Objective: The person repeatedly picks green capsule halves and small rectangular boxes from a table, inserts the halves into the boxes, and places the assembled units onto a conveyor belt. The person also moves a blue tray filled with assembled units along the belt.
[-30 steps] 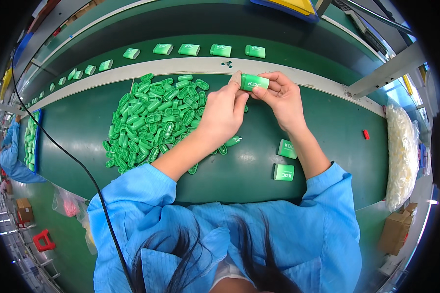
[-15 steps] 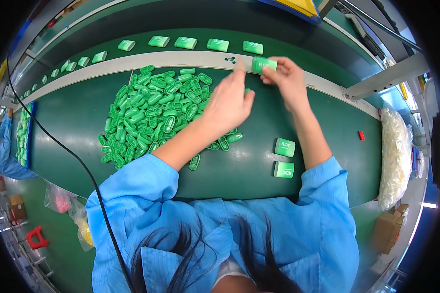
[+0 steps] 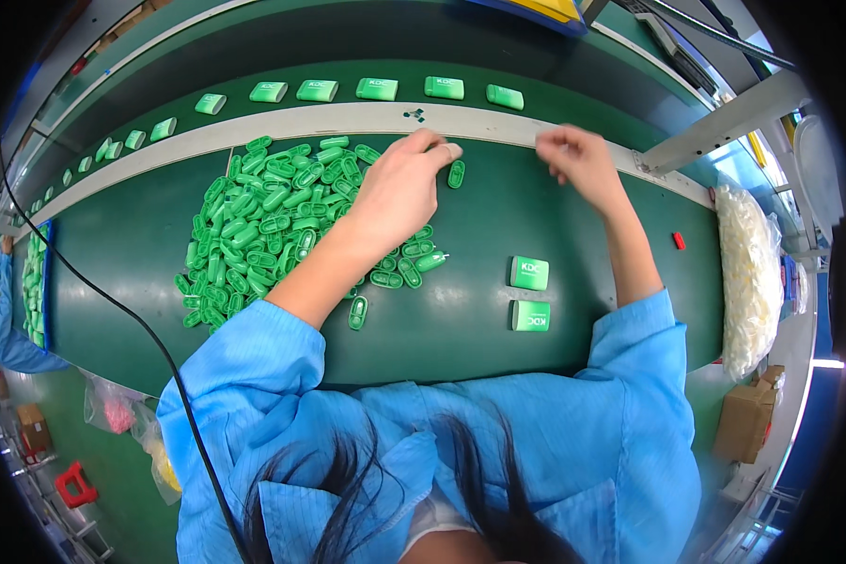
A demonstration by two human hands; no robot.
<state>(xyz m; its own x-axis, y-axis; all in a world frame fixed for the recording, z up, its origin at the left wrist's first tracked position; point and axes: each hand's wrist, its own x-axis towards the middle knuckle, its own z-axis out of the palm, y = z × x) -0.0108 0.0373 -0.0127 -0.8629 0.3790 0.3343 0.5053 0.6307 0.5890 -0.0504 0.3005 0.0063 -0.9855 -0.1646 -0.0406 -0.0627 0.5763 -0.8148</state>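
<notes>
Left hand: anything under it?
The left hand lies over the right edge of the pile of green oval parts; one loose part sits at its fingertips. Whatever is beneath the palm is hidden.
</notes>
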